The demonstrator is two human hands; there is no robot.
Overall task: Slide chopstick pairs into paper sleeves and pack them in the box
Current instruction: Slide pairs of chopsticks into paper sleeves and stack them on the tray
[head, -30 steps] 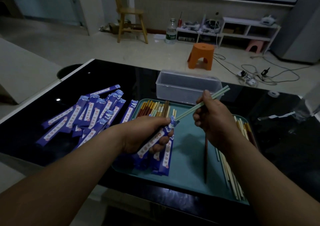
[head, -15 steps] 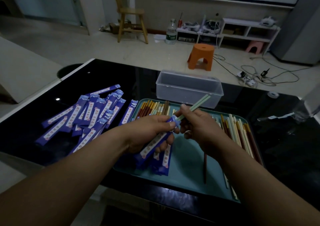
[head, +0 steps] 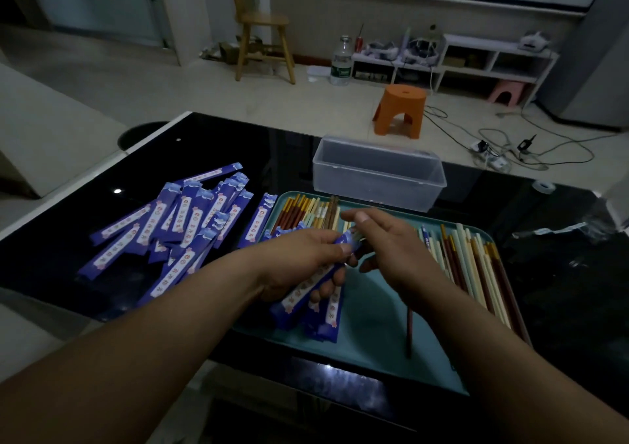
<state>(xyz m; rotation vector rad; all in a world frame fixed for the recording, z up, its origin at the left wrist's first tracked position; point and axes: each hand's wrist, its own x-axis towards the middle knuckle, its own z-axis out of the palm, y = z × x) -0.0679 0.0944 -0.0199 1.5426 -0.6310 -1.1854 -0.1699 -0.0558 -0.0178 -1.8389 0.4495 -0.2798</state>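
My left hand [head: 299, 259] grips a blue paper sleeve [head: 303, 293] over the teal tray [head: 374, 328]. A pale green chopstick pair [head: 356, 236] is almost fully inside it, with only the ends showing at its mouth. My right hand [head: 388, 246] presses against those ends with its fingers loosely spread. Loose chopsticks lie at the tray's back left [head: 306, 210] and along its right side [head: 476, 266]. A few more blue sleeves [head: 328, 317] lie on the tray under my left hand. The clear plastic box [head: 377, 174] stands behind the tray.
A heap of blue sleeves [head: 177, 225] covers the black glass table [head: 561, 273] left of the tray. One dark red chopstick [head: 409, 331] lies alone on the tray's near part. An orange stool [head: 400, 110] and cables sit on the floor beyond.
My right hand pushed the green chopstick pair down into the sleeve. The pair stuck far out a second ago and now only its ends show. My left hand stayed put.
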